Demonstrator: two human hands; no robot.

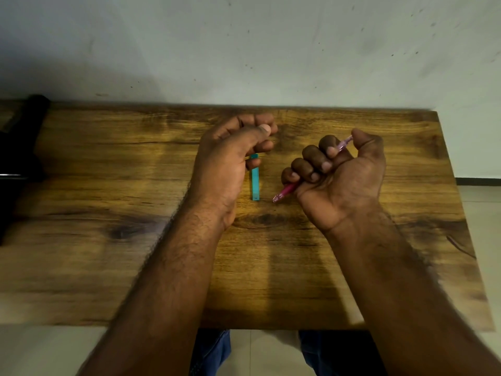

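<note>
1. Right hand [339,172]: grip clamped round a slim pink plastic pen [284,191], fingers curled over the barrel, tip pointing toward the near edge of the tabletop, other end showing beside the thumb.
2. Left hand [233,158]: fingers curled round the upper end of a flat teal plastic strip [255,183], which hangs upright, mid-tabletop.
3. Brown wood-grain tabletop [108,185]: a dark, indistinct object [19,147] sits at the far left corner.
4. No containers are in view.

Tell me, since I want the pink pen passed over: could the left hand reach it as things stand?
Probably yes. The left hand sits close beside the pink pen, with only bare table between them. But it already grips a teal piece, and the right hand is wrapped round the pen.
</note>
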